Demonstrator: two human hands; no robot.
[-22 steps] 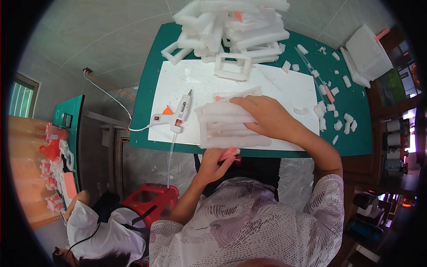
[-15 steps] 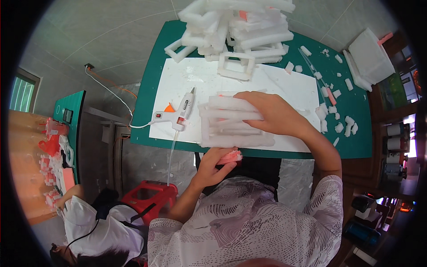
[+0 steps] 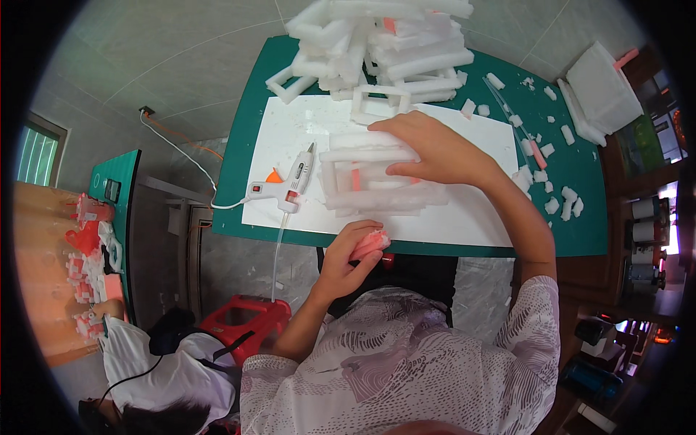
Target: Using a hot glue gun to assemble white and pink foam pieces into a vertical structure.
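right hand [image 3: 435, 148] lies palm-down across a white foam frame assembly [image 3: 377, 181], its fingers [image 3: 395, 125] spread flat over the upper bars, pressing rather than gripping. the assembly sits on a white sheet [image 3: 464, 210] near the front middle of the green worktop [image 3: 239, 181], with a short pink piece showing between its bars. left hand [image 3: 351, 254] is held just off the worktop's near edge, below the assembly, its fingers curled closed around a small pink-and-white foam piece [image 3: 370, 243]. a white hot glue gun [image 3: 286, 187] rests on the sheet just left of the assembly, nozzle pointing away from the person, its cord trailing off the worktop's left side. a tall heap of finished foam frames [image 3: 377, 43] stands at the far edge; small foam offcuts [image 3: 551, 185] scatter to the right, near a stack of foam slabs [image 3: 602, 90]. a red stool [image 3: 246, 322] stands on the floor below, and another person [image 3: 167, 384] works at lower left. judged step: the frame is being steadied while a small piece is readied for fitting. the next move would call for bringing that piece to its seat in the frame, and likely glue, so the steadying hand must keep the bars from shifting.
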